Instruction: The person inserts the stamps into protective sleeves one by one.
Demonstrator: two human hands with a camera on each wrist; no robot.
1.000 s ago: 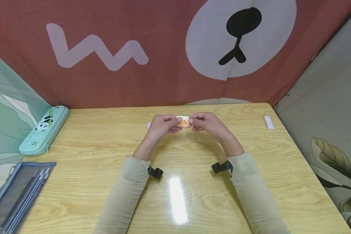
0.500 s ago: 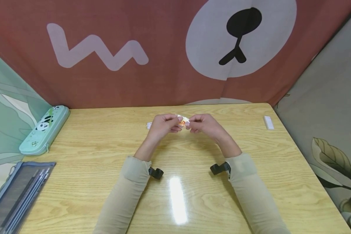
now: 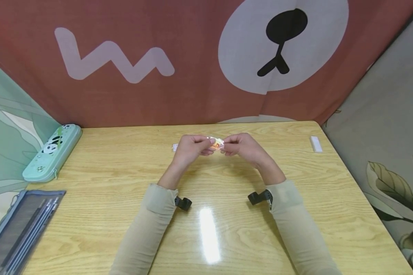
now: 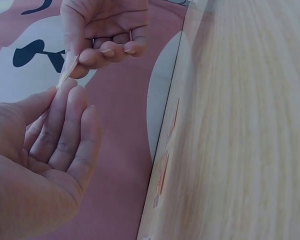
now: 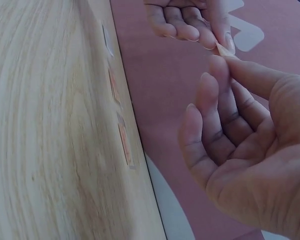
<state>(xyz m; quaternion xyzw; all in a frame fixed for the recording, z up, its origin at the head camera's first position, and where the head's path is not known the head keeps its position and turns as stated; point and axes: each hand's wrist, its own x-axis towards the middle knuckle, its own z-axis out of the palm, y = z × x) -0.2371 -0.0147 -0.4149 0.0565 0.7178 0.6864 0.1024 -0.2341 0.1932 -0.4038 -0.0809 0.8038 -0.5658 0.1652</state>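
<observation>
A small shiny packet point(image 3: 217, 144), orange and whitish, is stretched between the two hands above the table's far part. My left hand point(image 3: 190, 147) pinches its left end between thumb and forefinger. At its right end the thumb and forefinger of my right hand point(image 3: 242, 147) pinch it. The left wrist view shows the packet point(image 4: 67, 72) edge-on as a thin sliver between the fingertips. Seen from the right wrist, most of the packet point(image 5: 224, 51) is hidden by fingers. The other fingers of both hands are loosely bent.
Flat orange-and-clear pieces point(image 5: 122, 140) lie along the table's far edge, mostly behind the hands in the head view. A white block point(image 3: 316, 144) lies at far right. At left are a panda pencil case point(image 3: 53, 152) and a mesh pouch point(image 3: 27, 225) with pencils.
The right hand has shifted slightly left, closer to the left hand. The packet, flat and straight one second ago, now looks tilted and creased. The left hand has hardly moved.
</observation>
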